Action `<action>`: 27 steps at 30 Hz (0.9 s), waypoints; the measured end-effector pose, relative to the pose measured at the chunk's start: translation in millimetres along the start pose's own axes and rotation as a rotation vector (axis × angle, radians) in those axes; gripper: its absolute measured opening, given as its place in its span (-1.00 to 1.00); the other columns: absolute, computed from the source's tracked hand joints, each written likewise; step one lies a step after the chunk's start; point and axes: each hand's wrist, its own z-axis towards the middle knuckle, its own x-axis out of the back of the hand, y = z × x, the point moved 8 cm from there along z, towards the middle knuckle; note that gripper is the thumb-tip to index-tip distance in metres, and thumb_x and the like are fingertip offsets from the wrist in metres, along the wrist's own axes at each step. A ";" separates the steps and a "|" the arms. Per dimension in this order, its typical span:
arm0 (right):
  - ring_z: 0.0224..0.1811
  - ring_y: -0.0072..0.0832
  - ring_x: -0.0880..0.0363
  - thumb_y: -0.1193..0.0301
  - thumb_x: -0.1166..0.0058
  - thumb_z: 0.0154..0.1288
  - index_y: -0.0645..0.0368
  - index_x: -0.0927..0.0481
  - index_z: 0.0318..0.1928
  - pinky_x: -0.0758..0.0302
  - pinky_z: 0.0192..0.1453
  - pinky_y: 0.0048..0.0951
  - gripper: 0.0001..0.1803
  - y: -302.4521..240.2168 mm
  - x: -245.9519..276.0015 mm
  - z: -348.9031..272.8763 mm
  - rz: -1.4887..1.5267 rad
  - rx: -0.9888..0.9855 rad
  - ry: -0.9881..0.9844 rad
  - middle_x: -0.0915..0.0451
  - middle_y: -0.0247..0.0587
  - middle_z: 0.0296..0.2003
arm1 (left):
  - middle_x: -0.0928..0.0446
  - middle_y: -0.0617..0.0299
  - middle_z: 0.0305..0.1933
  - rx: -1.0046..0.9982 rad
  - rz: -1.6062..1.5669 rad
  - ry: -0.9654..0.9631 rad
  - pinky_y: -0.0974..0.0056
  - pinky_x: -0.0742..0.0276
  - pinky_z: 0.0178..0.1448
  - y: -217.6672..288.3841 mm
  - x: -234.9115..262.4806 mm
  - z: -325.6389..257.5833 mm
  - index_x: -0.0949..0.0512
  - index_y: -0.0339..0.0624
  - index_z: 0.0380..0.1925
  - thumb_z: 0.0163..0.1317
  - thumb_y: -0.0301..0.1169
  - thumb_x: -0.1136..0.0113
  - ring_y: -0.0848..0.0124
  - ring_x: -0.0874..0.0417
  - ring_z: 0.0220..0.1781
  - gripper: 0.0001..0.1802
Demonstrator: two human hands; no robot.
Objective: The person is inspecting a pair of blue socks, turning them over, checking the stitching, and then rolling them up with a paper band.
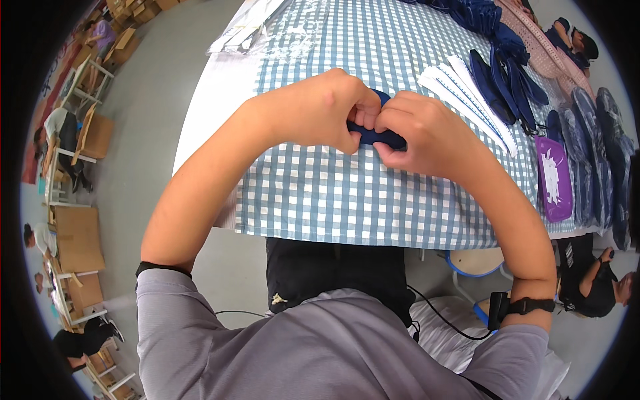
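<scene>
Both hands meet over the table, holding a small navy blue fabric piece (375, 137) that looks folded or rolled. My left hand (333, 110) grips its left end, with thumb and bent fingers closed on it. At its right end, my right hand (420, 130) pinches the cloth between thumb and fingers. Knuckles hide much of the piece, so its full shape cannot be made out. Beneath lies a blue and white checked tablecloth (320, 200). To the right of my right hand are white printed strips (470, 100) and several navy strapped fabric items (497, 87).
A purple tray (565, 210) with white labels sits at the right, beside navy items in clear plastic (593, 153). Clear bags (250, 30) lie at the far left. More navy cloth (477, 17) is piled at the back. A stool (475, 263) stands below the table; other people work around.
</scene>
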 end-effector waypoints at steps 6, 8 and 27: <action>-0.33 -0.20 -0.74 0.47 -0.47 0.06 0.24 -0.75 -0.26 -0.69 -0.17 -0.26 -0.78 18.7 -1.3 8.8 0.097 -0.137 -0.062 -0.74 -0.12 -0.39 | -0.72 0.15 -0.40 0.157 -0.114 -0.073 0.27 -0.66 -0.18 -19.3 2.9 7.2 -0.75 -0.33 -0.31 -0.01 -0.59 -0.42 0.37 -0.67 -0.38 -0.80; -0.39 -0.25 -0.73 0.52 -0.46 0.05 0.27 -0.74 -0.30 -0.68 -0.24 -0.33 -0.81 25.5 -1.0 11.7 0.131 -0.166 -0.067 -0.75 -0.10 -0.41 | -0.73 0.15 -0.39 0.171 -0.137 -0.075 0.27 -0.66 -0.18 -26.1 3.2 10.5 -0.76 -0.33 -0.29 0.01 -0.59 -0.41 0.38 -0.67 -0.38 -0.80; -0.31 -0.20 -0.72 0.41 -0.39 0.24 0.24 -0.87 -0.28 -0.68 -0.15 -0.23 -0.85 44.4 0.3 10.0 0.091 -0.119 0.031 -0.79 -0.09 -0.37 | -0.75 0.08 -0.16 -0.028 0.139 0.087 0.17 -0.79 0.04 -4.6 5.5 1.6 -0.74 -0.31 -0.20 0.01 -0.62 -0.49 0.15 -0.82 -0.09 -0.71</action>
